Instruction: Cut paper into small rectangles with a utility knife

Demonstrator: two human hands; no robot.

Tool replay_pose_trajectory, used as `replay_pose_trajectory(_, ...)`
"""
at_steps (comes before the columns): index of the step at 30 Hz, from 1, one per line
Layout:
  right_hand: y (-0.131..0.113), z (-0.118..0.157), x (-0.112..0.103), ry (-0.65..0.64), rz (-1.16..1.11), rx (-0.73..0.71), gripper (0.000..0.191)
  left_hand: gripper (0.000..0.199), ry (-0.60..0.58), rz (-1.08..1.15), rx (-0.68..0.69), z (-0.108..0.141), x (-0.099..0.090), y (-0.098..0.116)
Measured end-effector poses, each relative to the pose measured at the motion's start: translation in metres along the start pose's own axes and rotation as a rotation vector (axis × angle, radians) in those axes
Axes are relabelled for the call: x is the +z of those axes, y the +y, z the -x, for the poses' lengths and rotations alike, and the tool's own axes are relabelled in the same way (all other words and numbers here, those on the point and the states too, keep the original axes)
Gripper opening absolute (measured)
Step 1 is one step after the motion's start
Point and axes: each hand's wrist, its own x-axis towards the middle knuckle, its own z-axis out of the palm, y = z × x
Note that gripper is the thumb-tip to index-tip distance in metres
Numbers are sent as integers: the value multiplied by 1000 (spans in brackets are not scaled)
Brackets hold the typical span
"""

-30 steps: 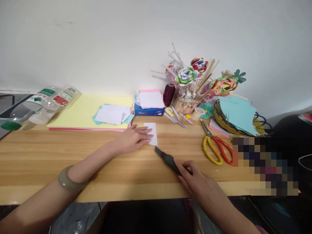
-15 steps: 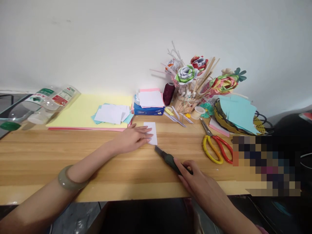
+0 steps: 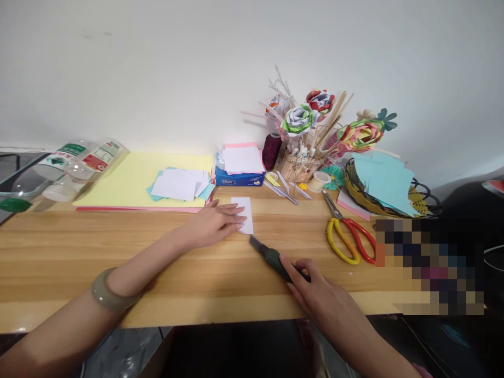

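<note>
On the wooden table point(image 3: 118, 236) lies a small white paper point(image 3: 247, 215), upright to my view. My left hand point(image 3: 214, 224) rests flat with its fingers spread over the left part of that paper, pressing on it and gripping nothing. My right hand point(image 3: 311, 289) is wrapped round the dark green handle of a utility knife point(image 3: 275, 261). The knife's blade points up and left, its tip just below the paper's lower right corner.
Scissors point(image 3: 343, 231) lie to the right. Behind are yellow sheets point(image 3: 114, 181), a blue tissue box point(image 3: 240, 178) with papers on top, paper flowers point(image 3: 301, 119) in a holder, and a basket point(image 3: 356, 191) with blue paper. Plastic bottles point(image 3: 59, 168) lie at the left.
</note>
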Motion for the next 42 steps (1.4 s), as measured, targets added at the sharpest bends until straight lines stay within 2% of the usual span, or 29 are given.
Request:
replay_pose_trajectory(7,-3,1,1,-65,17,46,39,35,-7,5,-13,0,-3,3)
replay_pose_trajectory(11,-5,-1,-1,-53,78,48,39,36,27,-43,0,-9,-10,7)
replay_pose_trajectory(17,-6,-3,-6,-42,141,18,37,53,56,-129,-36,-30,-25,12)
replay_pose_trajectory(21,-8,-4,-7,-29,214,-2,37,36,51,-156,-30,-35,-17,12)
replay_pose_trajectory(28,-12,-6,-9,3,269,-14,37,49,-87,-104,-19,-24,9,2)
replay_pose_trajectory(42,-10,-9,-7,-35,199,21,39,63,-146,-104,-28,-23,6,2)
